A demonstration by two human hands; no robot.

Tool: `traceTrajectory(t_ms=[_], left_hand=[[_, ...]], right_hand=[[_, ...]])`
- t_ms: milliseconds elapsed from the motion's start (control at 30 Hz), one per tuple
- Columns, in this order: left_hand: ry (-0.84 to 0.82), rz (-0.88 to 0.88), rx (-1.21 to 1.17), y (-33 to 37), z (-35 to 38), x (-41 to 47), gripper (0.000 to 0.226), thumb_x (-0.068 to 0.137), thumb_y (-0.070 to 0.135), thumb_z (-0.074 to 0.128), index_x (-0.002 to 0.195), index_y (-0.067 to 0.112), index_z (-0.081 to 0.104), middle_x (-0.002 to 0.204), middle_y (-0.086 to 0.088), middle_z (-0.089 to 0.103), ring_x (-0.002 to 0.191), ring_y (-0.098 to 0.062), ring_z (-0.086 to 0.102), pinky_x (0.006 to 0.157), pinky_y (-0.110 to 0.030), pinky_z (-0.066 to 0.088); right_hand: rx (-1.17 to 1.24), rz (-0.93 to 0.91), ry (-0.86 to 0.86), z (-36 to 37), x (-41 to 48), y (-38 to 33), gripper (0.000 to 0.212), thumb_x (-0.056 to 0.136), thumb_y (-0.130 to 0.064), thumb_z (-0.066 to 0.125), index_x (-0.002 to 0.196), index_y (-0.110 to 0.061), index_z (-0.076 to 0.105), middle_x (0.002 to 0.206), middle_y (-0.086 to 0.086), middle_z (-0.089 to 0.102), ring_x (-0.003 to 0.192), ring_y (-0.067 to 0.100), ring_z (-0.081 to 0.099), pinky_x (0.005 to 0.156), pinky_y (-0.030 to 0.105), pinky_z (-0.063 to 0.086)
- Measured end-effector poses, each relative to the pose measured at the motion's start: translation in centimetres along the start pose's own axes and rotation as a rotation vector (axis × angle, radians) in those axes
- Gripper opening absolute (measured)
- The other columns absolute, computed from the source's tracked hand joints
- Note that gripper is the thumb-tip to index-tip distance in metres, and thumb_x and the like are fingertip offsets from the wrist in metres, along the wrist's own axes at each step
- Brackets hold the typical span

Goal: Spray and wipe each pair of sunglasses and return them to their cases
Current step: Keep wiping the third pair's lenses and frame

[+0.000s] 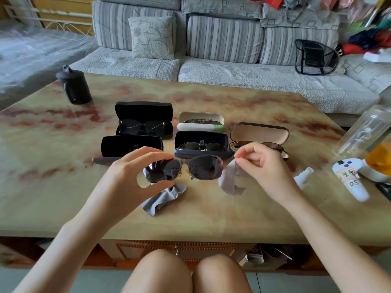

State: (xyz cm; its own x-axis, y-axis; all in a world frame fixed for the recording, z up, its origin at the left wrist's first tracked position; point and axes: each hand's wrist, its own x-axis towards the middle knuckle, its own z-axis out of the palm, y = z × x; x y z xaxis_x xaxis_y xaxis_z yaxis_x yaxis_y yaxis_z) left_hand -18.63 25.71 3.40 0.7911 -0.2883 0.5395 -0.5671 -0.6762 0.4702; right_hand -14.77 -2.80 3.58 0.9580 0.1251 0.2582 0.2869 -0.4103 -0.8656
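Two hands engaged. Left hand (124, 170) fingers pinch sunglasses (203, 167) by one lens rim, aloft just in front of empty case (132, 145). Right hand (262, 163) fingers pinch cloth (229, 182), right of case. Risk: one-sided hold may let frame twist or drop under wiping; thumb likely smears lens.

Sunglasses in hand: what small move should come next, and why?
Probably bring the grey cloth onto the nearest lens and wipe. The left hand pinches the sunglasses above the table, and the right hand pinches the cloth just beside the frame.
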Motion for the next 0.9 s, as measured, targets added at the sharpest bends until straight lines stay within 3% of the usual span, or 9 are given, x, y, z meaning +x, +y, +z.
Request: traceTrajectory(t_ms=[167,300,467,567,700,800,900], left_hand=[[-0.01,0.015,-0.002,0.2,0.1,0.1,0.048,0.07,0.029,0.08,0.116,0.023,0.067,0.109,0.01,0.065,0.097,-0.003,0.059,0.087,-0.017,0.046],[-0.016,0.025,-0.001,0.0,0.2,0.0,0.046,0.074,0.037,0.08,0.117,0.026,0.066,0.109,0.012,0.064,0.097,-0.003,0.06,0.085,-0.019,0.047],[-0.018,0.025,-0.009,-0.2,0.2,-0.2,0.046,0.072,0.038,0.073,0.117,0.032,0.062,0.11,0.015,0.063,0.097,-0.002,0.06,0.085,-0.02,0.048],[-0.025,0.025,-0.011,-0.2,0.2,-0.2,0.046,0.074,0.04,0.079,0.117,0.03,0.064,0.11,0.014,0.063,0.098,-0.002,0.059,0.086,-0.018,0.047],[-0.034,0.016,-0.005,-0.2,0.2,-0.3,0.046,0.073,0.039,0.072,0.116,0.023,0.067,0.11,0.011,0.065,0.098,-0.004,0.059,0.088,-0.017,0.046],[-0.041,0.016,-0.006,-0.2,0.2,-0.3,0.047,0.074,0.043,0.068,0.116,0.023,0.067,0.111,0.011,0.064,0.098,-0.003,0.059,0.089,-0.015,0.046],[-0.036,0.02,0.0,-0.3,0.3,-0.3,0.047,0.074,0.043,0.069,0.117,0.023,0.067,0.111,0.011,0.064,0.098,-0.003,0.059,0.089,-0.015,0.046]], right_hand=[[-0.271,-0.022,-0.103,0.4,1.9,-1.2,0.015,0.089,-0.008,0.064,0.097,-0.021,0.065,0.077,-0.004,0.069,0.076,0.017,0.066,0.076,0.026,0.049],[-0.441,-0.004,-0.167,1.1,1.7,0.0,0.014,0.091,-0.011,0.061,0.088,-0.02,0.072,0.083,-0.004,0.071,0.079,0.011,0.064,0.076,0.028,0.048],[-0.38,0.082,-0.301,1.5,0.6,2.5,0.015,0.084,-0.025,0.072,0.078,-0.037,0.065,0.078,-0.012,0.065,0.072,0.002,0.056,0.07,0.021,0.045],[-0.3,0.168,-0.38,0.9,0.0,3.5,0.024,0.067,-0.042,0.083,0.085,-0.04,0.068,0.088,-0.015,0.066,0.085,0.002,0.061,0.083,0.026,0.05],[-0.352,0.154,-0.569,0.2,-1.1,4.4,0.053,0.066,-0.028,0.087,0.111,-0.037,0.062,0.116,-0.022,0.057,0.111,-0.004,0.051,0.1,0.016,0.037],[-0.361,0.124,-0.535,0.3,-1.6,4.8,0.046,0.073,-0.022,0.082,0.111,-0.037,0.062,0.119,-0.023,0.055,0.114,-0.006,0.044,0.101,0.013,0.032],[-0.385,0.07,-0.486,0.7,-1.5,5.3,0.03,0.076,-0.014,0.079,0.102,-0.025,0.069,0.114,-0.018,0.059,0.11,-0.005,0.046,0.1,0.015,0.032]])
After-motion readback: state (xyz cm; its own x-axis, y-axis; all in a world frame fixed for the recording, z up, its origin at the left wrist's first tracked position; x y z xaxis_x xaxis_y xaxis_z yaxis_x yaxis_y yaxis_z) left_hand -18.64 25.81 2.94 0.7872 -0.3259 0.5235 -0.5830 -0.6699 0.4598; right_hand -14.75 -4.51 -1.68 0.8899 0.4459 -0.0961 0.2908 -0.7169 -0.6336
